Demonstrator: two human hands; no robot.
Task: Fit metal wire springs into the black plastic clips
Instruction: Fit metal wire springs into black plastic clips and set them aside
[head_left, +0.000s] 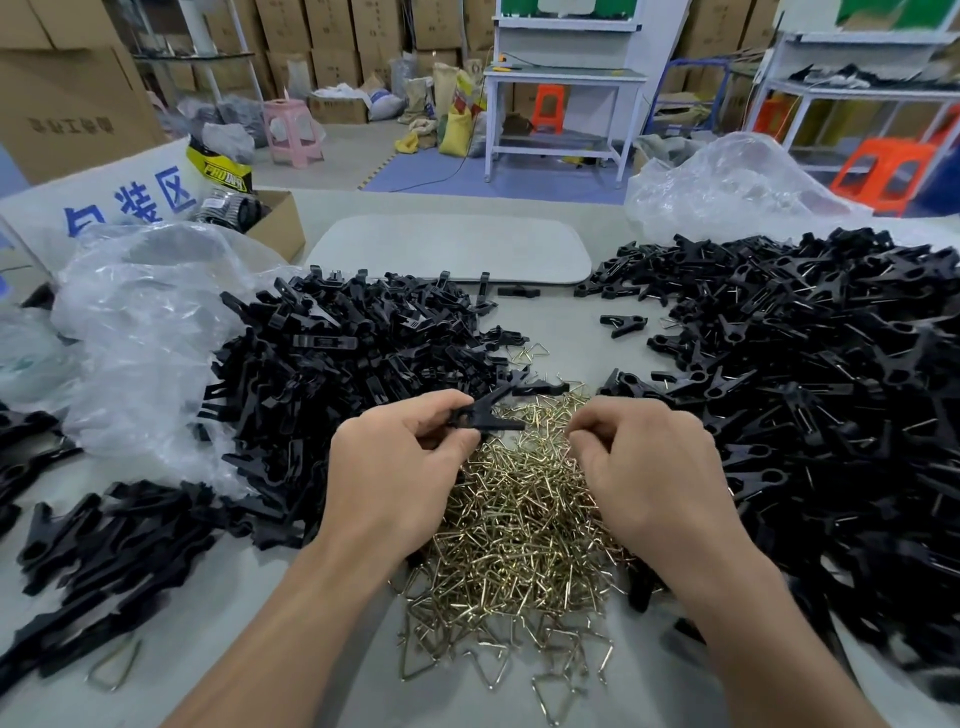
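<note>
**Hands at Work Over a Heap of Springs and Clips**

Nearest the camera, a loose pile of brass-coloured wire springs (519, 530) is spreading across the pale table (561, 332), with one stray spring (114, 670) lying alone at the lower left. Just above the pile, the left hand (395, 467) is pinching a single black clip (485, 415) between thumb and fingers, its forked end pointing up and to the right. Beside it, the right hand (644, 467) is hovering with fingers curled and fingertips drawn together over the springs; whether a spring is caught between them cannot be told.

Flanking the hands, a mound of black clip parts (337, 374) is rising on the left and a wider mound of clips (805, 405), many showing wire, on the right. A crumpled clear plastic bag (145, 322) is sitting behind the left mound and another bag (727, 187) behind the right.

Farther back, a grey rounded board (452, 249) is lying flat beside an open cardboard box (280, 218). Beyond the table, a pink stool (291, 130), a white workbench (561, 104) and an orange stool (883, 171) are standing before stacked cartons.
</note>
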